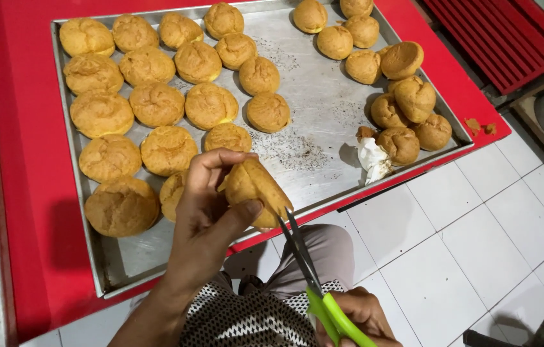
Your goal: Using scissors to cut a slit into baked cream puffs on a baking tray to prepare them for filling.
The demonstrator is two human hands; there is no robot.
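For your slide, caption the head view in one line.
Left hand holds a puff pastry while green-handled scissors in right hand cut it.

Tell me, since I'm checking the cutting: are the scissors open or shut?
Open, slightly. The scissors in the right hand show two blades parted in a narrow V at the puff held by the left hand.

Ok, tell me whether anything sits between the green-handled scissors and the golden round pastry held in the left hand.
Nothing visible does. The left hand holds the golden round pastry above the metal baking tray, and the blades of the green-handled scissors, gripped by the right hand, already meet its lower edge.
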